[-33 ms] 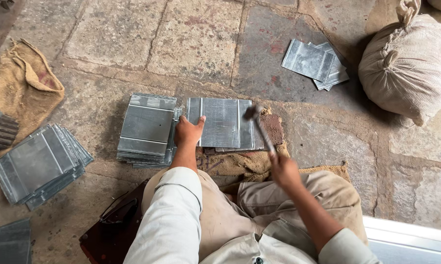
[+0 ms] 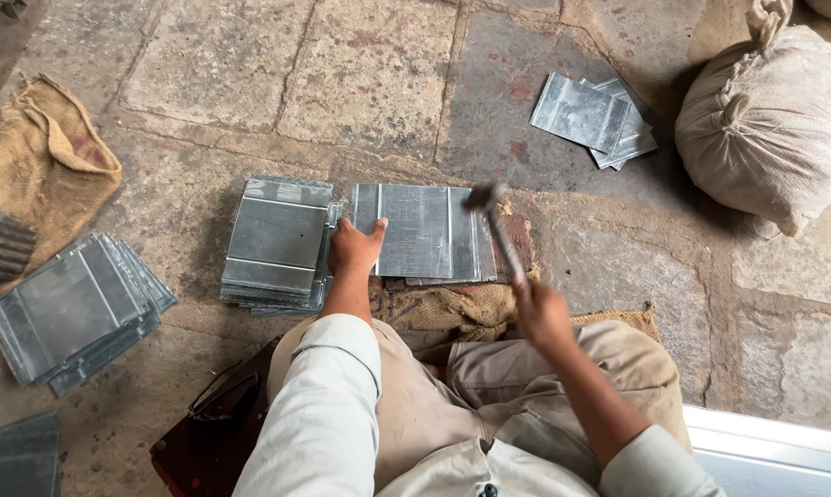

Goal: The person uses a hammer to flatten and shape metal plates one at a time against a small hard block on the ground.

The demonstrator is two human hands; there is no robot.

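A flat grey metal sheet with folded edge strips lies on the stone floor in front of me. My left hand presses down on its left edge, fingers together. My right hand grips the handle of a hammer, whose blurred head hovers over the sheet's right end. A neat stack of similar metal sheets sits just left of my left hand. A piece of burlap lies under the near edge of the sheet, by my knees.
Another pile of sheets rests at the left, and a few loose sheets lie at the far right. A tied cloth sack stands at the top right. A burlap bag lies at the left. A dark bag sits by my left leg.
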